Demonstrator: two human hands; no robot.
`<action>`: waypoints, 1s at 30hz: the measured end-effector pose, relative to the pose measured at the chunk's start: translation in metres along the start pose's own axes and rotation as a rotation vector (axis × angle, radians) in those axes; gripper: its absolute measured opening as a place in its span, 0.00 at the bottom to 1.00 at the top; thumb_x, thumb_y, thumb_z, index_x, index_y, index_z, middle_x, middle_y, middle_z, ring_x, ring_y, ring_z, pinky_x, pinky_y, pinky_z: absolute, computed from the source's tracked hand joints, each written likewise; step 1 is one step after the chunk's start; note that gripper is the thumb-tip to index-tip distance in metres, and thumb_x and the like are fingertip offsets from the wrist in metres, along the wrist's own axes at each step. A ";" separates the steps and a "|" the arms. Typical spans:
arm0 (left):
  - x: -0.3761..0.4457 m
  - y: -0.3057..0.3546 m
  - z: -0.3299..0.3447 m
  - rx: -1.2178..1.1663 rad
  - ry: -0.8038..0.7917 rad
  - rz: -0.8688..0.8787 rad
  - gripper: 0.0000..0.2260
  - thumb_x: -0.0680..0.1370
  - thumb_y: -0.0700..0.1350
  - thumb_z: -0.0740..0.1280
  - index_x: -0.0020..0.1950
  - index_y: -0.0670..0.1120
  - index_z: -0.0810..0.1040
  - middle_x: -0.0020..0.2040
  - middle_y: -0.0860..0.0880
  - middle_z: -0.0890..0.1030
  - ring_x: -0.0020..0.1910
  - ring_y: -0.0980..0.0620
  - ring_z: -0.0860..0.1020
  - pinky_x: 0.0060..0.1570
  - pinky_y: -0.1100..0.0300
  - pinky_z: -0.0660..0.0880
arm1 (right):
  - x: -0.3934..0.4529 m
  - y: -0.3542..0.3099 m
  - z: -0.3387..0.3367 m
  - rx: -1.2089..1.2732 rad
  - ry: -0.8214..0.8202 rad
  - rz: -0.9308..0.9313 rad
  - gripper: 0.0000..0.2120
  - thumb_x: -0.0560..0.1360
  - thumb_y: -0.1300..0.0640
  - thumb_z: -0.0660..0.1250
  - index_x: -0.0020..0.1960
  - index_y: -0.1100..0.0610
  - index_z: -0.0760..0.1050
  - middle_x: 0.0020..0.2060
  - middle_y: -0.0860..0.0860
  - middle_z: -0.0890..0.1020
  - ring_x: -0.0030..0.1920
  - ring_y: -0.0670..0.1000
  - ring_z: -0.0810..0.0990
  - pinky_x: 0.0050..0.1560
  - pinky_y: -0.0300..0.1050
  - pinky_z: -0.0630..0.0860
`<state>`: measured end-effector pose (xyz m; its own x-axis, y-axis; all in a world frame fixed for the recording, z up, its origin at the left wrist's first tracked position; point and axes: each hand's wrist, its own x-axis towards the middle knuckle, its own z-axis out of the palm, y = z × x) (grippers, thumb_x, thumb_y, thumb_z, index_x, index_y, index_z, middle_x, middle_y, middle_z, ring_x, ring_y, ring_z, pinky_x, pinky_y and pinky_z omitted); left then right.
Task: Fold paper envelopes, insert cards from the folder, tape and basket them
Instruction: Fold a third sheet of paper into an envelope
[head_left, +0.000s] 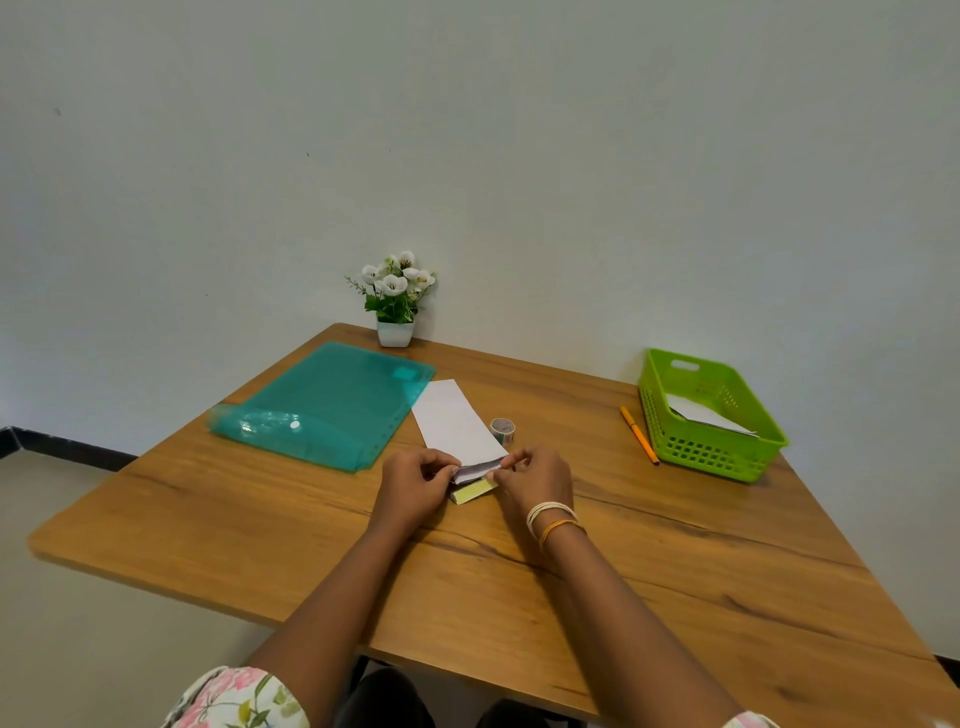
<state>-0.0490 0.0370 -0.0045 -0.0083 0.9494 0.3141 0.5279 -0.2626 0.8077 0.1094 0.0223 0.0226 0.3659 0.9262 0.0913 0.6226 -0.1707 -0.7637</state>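
Note:
A long white paper strip (454, 418) lies on the wooden table (675, 545), its near end curled up. My left hand (415, 486) pinches that near end at the left corner, and my right hand (535, 480) pinches it at the right corner. Under the raised fold a yellow card (471, 491) shows between my hands. A teal plastic folder (327, 402) lies to the left of the strip. A small roll of tape (502, 430) stands just right of the paper. The green basket (711, 457) at the right holds white paper.
An orange pen (639, 435) lies beside the basket's left wall. A small white pot of white flowers (396, 301) stands at the table's back edge against the wall. The table's near edge runs just in front of my lap.

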 end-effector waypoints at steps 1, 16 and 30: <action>0.000 0.000 0.000 -0.001 0.001 0.001 0.07 0.74 0.40 0.72 0.51 0.44 0.85 0.46 0.50 0.85 0.43 0.60 0.79 0.38 0.75 0.73 | 0.002 0.000 0.002 -0.015 0.018 0.006 0.11 0.64 0.54 0.78 0.35 0.49 0.75 0.40 0.49 0.81 0.41 0.50 0.79 0.40 0.43 0.78; -0.001 0.000 -0.001 -0.003 -0.012 0.015 0.07 0.74 0.40 0.72 0.51 0.44 0.85 0.46 0.50 0.85 0.41 0.62 0.79 0.38 0.76 0.73 | 0.022 -0.001 0.013 0.133 -0.111 0.147 0.27 0.64 0.59 0.76 0.58 0.54 0.67 0.49 0.50 0.74 0.48 0.53 0.74 0.48 0.48 0.75; 0.000 -0.001 0.001 0.023 -0.060 0.018 0.07 0.75 0.41 0.71 0.52 0.46 0.84 0.48 0.51 0.85 0.43 0.62 0.78 0.39 0.76 0.72 | 0.007 0.031 -0.005 0.177 -0.253 -0.222 0.21 0.69 0.68 0.67 0.57 0.50 0.75 0.39 0.49 0.80 0.37 0.48 0.78 0.36 0.34 0.74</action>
<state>-0.0492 0.0371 -0.0060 0.0524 0.9532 0.2976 0.5466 -0.2768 0.7903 0.1350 0.0215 0.0026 0.0396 0.9916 0.1234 0.5304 0.0838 -0.8436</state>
